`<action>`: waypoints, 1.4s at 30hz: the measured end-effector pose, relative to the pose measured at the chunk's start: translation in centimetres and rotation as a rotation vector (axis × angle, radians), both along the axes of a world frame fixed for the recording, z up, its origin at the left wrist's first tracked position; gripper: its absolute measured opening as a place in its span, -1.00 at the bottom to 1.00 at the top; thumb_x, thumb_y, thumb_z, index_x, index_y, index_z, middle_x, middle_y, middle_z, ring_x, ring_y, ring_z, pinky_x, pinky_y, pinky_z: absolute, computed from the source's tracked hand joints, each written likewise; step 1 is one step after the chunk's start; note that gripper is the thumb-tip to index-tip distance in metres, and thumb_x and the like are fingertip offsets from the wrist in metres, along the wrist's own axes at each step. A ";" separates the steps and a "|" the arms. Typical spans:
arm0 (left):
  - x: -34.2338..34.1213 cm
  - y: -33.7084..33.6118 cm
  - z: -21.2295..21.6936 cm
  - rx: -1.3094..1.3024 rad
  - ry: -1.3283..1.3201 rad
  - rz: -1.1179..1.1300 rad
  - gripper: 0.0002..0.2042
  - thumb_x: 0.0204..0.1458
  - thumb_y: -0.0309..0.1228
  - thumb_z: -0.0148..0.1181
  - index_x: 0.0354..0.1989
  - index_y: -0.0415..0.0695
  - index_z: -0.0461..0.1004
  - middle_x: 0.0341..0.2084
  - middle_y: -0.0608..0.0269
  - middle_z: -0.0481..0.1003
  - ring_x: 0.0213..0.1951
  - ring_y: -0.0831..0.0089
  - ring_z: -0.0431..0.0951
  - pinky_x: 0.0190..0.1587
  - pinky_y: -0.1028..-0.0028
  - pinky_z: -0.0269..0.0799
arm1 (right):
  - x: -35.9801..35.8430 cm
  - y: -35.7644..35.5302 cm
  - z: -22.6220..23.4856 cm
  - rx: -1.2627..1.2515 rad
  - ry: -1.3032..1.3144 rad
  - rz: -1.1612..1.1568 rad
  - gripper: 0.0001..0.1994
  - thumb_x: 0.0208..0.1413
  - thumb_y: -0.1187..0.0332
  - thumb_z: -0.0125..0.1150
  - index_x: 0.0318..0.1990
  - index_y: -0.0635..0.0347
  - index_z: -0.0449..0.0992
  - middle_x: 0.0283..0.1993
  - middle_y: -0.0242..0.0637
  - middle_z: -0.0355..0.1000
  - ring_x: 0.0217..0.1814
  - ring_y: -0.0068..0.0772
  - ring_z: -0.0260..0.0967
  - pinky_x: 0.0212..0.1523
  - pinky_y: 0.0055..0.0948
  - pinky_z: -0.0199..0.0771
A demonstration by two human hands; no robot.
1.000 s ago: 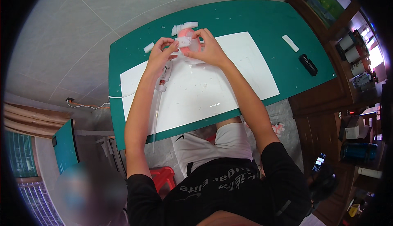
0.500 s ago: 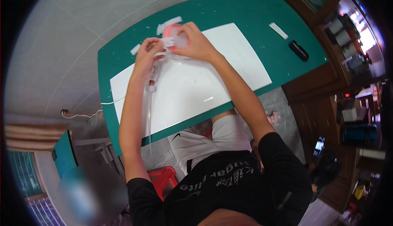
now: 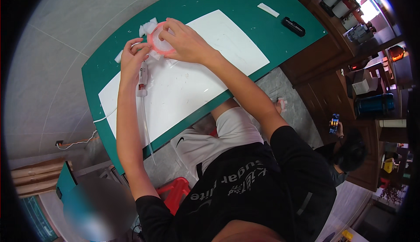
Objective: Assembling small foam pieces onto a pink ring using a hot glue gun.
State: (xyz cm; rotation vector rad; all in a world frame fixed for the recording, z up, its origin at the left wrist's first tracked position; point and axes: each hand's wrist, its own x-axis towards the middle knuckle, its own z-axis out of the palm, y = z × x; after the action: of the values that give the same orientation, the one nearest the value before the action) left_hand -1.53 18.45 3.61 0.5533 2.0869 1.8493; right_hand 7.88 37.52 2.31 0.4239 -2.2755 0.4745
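A round pink-rimmed thing with a whitish centre is over the far left part of the white board. My right hand is closed on its right side, fingers over the top and rim. My left hand is at its left edge, fingers bent together; what they pinch, if anything, cannot be made out. Crumpled white pieces lie just beyond the round thing. A clear cylinder with dark markings lies beside my left wrist, and a thin clear tube runs from it past the board's near edge.
The board lies on a green table. A white strip and a black case lie at the far right. A white cord crosses the left edge. A red stool stands below; another person holds a phone at right.
The view has shifted, so the table sits further left and higher. My right hand has turned the round thing so its pink rim shows more fully. My left hand stays at its edge.
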 end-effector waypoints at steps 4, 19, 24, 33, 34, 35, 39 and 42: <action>1.4 0.2 0.6 -0.045 0.103 0.016 -0.56 0.04 -0.42 0.33 0.08 -0.18 0.35 -0.19 0.29 0.58 -0.15 0.55 0.55 -0.14 0.54 0.40 | 0.8 0.0 -0.2 0.008 0.001 -0.005 -0.50 -0.22 0.26 0.50 -0.10 0.10 0.38 0.10 -0.10 0.29 0.33 0.16 0.18 0.22 -0.03 0.32; 2.3 0.6 -0.3 -0.030 0.082 -0.012 -0.55 0.02 -0.43 0.33 0.08 -0.21 0.34 -0.19 0.25 0.59 -0.17 0.58 0.53 -0.17 0.57 0.34 | 4.2 1.4 1.4 -0.316 -0.092 0.151 -0.50 -0.15 0.18 0.49 -0.09 0.13 0.40 0.05 -0.13 0.29 0.16 -0.01 0.30 0.10 -0.16 0.41; 1.9 1.1 -1.1 0.077 -0.009 -0.047 -0.53 -0.04 -0.48 0.36 0.05 -0.28 0.33 -0.24 0.21 0.59 -0.22 0.52 0.55 -0.15 0.55 0.40 | 4.6 4.5 0.6 -0.761 -0.180 0.166 -0.53 0.01 0.23 0.39 0.04 0.17 0.39 0.11 -0.18 0.30 0.17 -0.26 0.34 0.14 -0.26 0.42; 2.9 2.3 -1.6 0.128 -0.128 -0.067 -0.51 -0.04 -0.48 0.37 0.06 -0.27 0.31 -0.25 0.23 0.59 -0.20 0.52 0.56 -0.11 0.50 0.46 | 4.7 6.4 -1.2 -1.236 -0.674 0.297 -0.46 0.12 0.28 0.30 0.22 0.26 0.32 0.00 -0.22 0.48 0.07 -0.42 0.42 0.07 -0.42 0.41; 3.0 2.6 -1.6 0.127 -0.127 -0.067 -0.51 -0.04 -0.48 0.37 0.06 -0.27 0.31 -0.25 0.23 0.59 -0.20 0.52 0.56 -0.11 0.50 0.46 | 4.6 6.3 -1.1 -1.226 -0.700 0.258 -0.48 0.11 0.29 0.30 0.20 0.28 0.35 -0.07 -0.24 0.52 0.02 -0.44 0.44 0.04 -0.45 0.41; 3.1 2.7 -1.7 0.106 -0.138 -0.067 -0.51 -0.04 -0.48 0.37 0.06 -0.27 0.30 -0.23 0.22 0.58 -0.20 0.51 0.56 -0.10 0.48 0.47 | 4.4 6.4 -1.2 -1.226 -0.700 0.260 -0.48 0.11 0.29 0.30 0.20 0.28 0.35 -0.07 -0.24 0.52 0.02 -0.44 0.44 0.04 -0.45 0.41; 3.6 3.0 -2.4 0.052 -0.182 -0.090 -0.56 0.04 -0.52 0.28 0.08 -0.22 0.26 -0.15 0.21 0.56 -0.11 0.49 0.57 -0.06 0.47 0.47 | 4.0 6.5 -1.5 -1.084 -0.663 0.275 -0.57 0.11 0.27 0.30 0.08 0.33 0.46 -0.13 -0.27 0.54 -0.05 -0.47 0.45 0.03 -0.50 0.40; 4.9 3.4 -2.6 0.078 -0.234 -0.067 -0.53 0.00 -0.53 0.30 0.08 -0.27 0.26 -0.16 0.14 0.55 -0.13 0.41 0.58 -0.01 0.42 0.52 | 4.0 6.9 -1.6 -0.978 -0.655 0.249 -0.60 0.12 0.27 0.30 0.05 0.32 0.48 -0.13 -0.26 0.54 -0.06 -0.47 0.45 0.05 -0.51 0.40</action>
State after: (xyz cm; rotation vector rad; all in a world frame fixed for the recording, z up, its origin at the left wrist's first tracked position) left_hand 3.34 21.82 1.04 0.3987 1.8313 1.8645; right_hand 11.86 44.44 0.67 0.0280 -2.2159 1.9549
